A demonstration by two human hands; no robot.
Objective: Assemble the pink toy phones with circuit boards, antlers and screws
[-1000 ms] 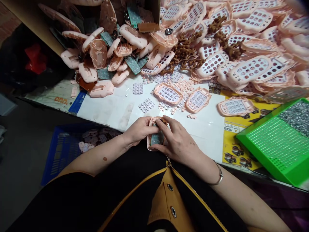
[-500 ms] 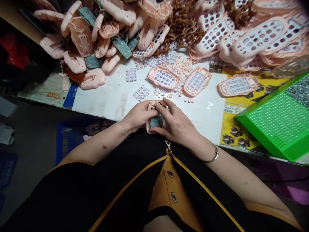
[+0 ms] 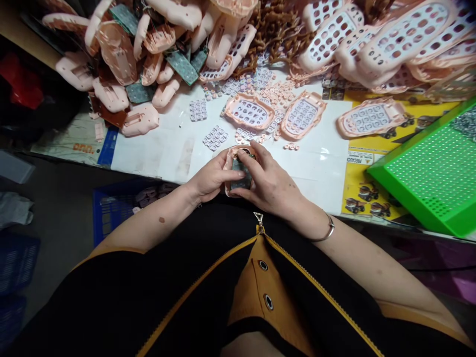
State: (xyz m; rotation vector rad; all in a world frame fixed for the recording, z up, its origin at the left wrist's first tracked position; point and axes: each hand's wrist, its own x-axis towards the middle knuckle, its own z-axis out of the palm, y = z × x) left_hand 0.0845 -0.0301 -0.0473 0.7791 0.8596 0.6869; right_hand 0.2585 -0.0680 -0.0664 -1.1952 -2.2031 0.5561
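Close to my body at the table edge, both hands hold a pink plastic toy phone shell (image 3: 228, 187) with a green circuit board (image 3: 241, 179) lying in it. My left hand (image 3: 211, 178) wraps the shell's left side, its thumb across the board. My right hand (image 3: 269, 183) closes round the right side, with fingertips at the board's upper end. The fingers hide part of the shell and board. Just beyond lie a white button sheet (image 3: 215, 138) and pink shells fitted with keypads, one (image 3: 250, 112) left of another (image 3: 303, 115).
Pink shells with circuit boards (image 3: 182, 68) are heaped at the back left. Front shells with round holes (image 3: 330, 42) pile up at the back right, beside brown parts (image 3: 278, 34). A green perforated basket (image 3: 439, 173) stands at right; a blue crate (image 3: 107, 208) is below the table.
The left thumb has moved slightly down and across the circuit board. Both hands keep their hold on the shell. The whole view has shifted a little.
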